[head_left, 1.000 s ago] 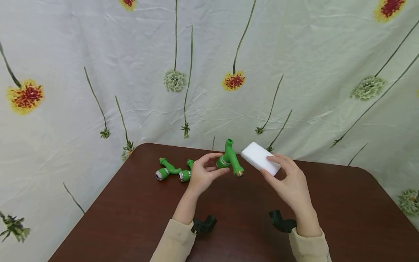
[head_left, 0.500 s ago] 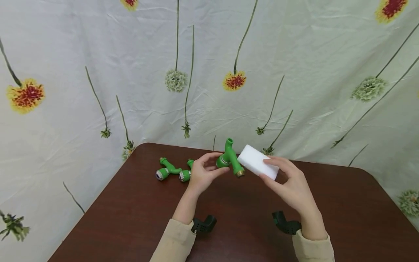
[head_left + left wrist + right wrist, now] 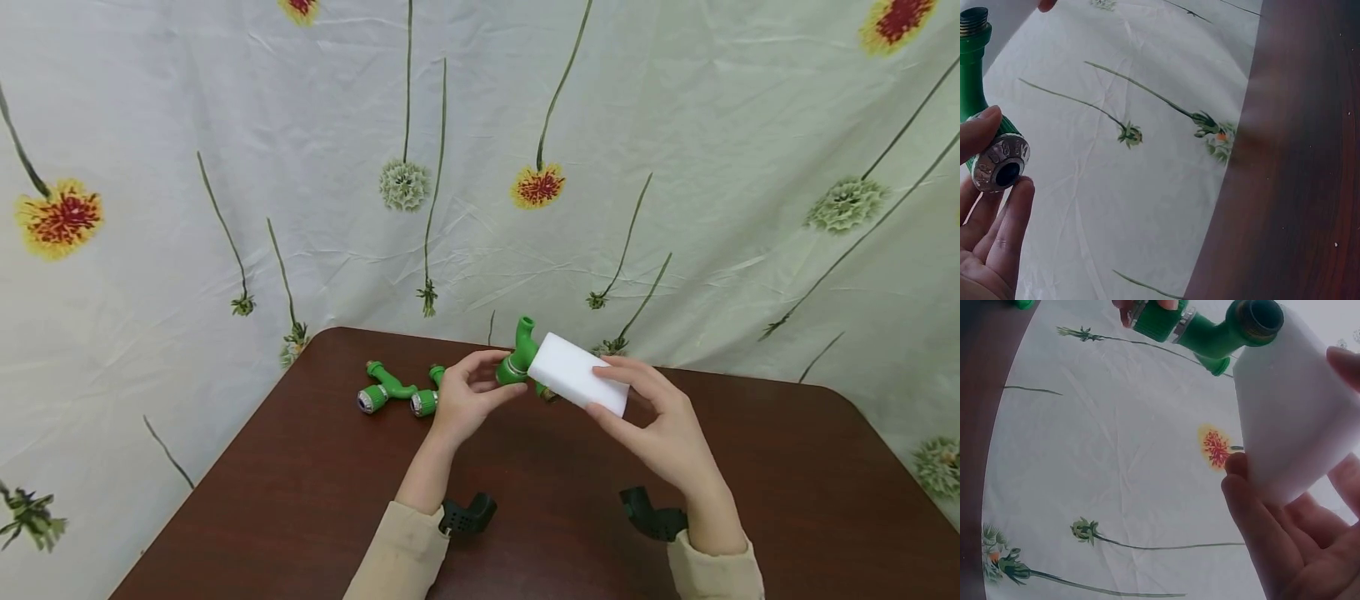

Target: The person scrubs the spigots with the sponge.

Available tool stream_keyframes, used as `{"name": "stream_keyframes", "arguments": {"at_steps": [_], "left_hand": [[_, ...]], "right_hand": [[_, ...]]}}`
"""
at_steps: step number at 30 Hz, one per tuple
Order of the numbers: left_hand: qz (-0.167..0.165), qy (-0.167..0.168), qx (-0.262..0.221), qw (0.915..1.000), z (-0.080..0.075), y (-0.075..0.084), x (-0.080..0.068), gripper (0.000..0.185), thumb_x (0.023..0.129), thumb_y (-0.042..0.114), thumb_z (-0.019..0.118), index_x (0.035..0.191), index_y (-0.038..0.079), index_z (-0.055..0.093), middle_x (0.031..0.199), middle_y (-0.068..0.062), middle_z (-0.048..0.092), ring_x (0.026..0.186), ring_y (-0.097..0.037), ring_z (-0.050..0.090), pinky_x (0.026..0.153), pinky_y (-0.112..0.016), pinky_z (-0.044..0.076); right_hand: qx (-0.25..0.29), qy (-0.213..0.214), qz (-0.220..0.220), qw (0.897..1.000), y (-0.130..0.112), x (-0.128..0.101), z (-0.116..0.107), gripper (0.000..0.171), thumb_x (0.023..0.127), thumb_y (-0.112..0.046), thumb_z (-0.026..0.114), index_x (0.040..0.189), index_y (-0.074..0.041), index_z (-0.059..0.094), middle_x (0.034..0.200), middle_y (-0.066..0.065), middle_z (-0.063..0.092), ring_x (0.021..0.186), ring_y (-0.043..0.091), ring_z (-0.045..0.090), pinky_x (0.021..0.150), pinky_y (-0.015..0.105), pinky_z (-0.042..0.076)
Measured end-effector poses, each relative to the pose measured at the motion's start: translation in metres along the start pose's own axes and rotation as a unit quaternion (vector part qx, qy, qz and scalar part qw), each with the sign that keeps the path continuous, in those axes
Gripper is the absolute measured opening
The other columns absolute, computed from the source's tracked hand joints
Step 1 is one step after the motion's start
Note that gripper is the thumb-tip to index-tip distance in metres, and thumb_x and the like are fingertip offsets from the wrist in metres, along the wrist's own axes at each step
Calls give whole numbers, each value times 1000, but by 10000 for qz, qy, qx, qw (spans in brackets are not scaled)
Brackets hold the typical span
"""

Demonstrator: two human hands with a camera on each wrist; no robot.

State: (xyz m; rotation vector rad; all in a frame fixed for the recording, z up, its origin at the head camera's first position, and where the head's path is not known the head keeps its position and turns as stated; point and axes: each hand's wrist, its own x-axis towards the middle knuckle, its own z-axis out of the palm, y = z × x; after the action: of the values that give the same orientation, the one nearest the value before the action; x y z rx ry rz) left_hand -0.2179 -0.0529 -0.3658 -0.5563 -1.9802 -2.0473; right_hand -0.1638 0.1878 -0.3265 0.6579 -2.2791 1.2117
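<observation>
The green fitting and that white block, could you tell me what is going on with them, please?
A person holds a green fitting up over the table, its metal-ringed end pinched in the left hand. The right hand grips a white block and has it against the fitting's threaded end. Two more green fittings lie on the table beyond the left hand.

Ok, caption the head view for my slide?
Left hand holds a green tap while right hand brings a white sponge block against it.
</observation>
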Motion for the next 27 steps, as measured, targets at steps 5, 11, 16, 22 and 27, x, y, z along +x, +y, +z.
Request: {"name": "stream_keyframes", "arguments": {"at_steps": [5, 11, 16, 22, 27], "left_hand": [[-79, 54, -312, 9995, -2, -16, 3, 44, 73, -6, 77, 114, -3, 62, 108, -18, 64, 87, -24, 67, 72, -32, 56], [-1, 57, -449, 9990, -3, -19, 3, 44, 73, -5, 77, 114, -1, 62, 108, -19, 64, 86, -23, 68, 72, -34, 56], [154, 141, -432, 9988, -1, -17, 4, 44, 72, -6, 77, 113, -3, 62, 109, -19, 63, 86, -20, 67, 73, -33, 56], [140, 376, -319, 9987, 0, -17, 4, 44, 69, -4, 80, 110, -1, 64, 103, -15, 63, 86, -23, 65, 73, -32, 55], [165, 472, -416, 9979, 1, -18, 5, 43, 68, -6, 80, 109, -2, 65, 98, -17, 63, 82, -20, 64, 71, -31, 55]], "right_hand": [[-516, 272, 191, 9981, 4, 1, 1, 33, 77, -9, 77, 109, -13, 69, 122, 4, 59, 112, 18, 54, 85, 22, 47], [-991, 681, 472, 9916, 7, 1, 1, 33, 77, -13, 77, 109, -13, 69, 122, 3, 58, 110, 23, 54, 82, 34, 44], [-748, 445, -25, 9962, 5, 1, 5, 35, 75, -11, 79, 108, -17, 69, 121, -1, 59, 111, 17, 55, 85, 18, 42], [-1476, 736, -51, 9863, 7, 2, 7, 35, 73, -14, 80, 107, -11, 69, 119, 6, 60, 105, 25, 58, 77, 36, 46], [-1321, 708, -199, 9885, 6, 2, 7, 37, 72, -13, 81, 107, -13, 69, 120, 3, 59, 107, 22, 57, 81, 28, 45]]}}
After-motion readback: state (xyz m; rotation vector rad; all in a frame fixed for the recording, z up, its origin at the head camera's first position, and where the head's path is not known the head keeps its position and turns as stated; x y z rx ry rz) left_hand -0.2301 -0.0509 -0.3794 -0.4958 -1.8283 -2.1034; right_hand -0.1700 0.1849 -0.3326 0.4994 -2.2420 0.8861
